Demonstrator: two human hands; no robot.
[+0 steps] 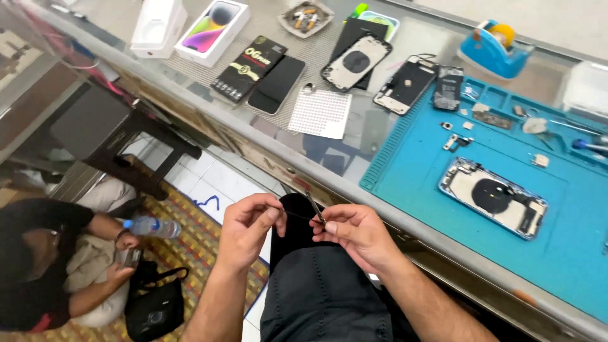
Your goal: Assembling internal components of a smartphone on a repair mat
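At the far left of the bench (266, 136) stands a white box (158, 26), long and flat. Just beside it on the right lies a white phone box (212, 31) with a picture of a purple, yellow and green phone on its lid. Nearer the edge lies a flat black packet (249, 68) with gold print, tilted. Touching its right side lies a phone with a dark screen (277, 84), black and blank.
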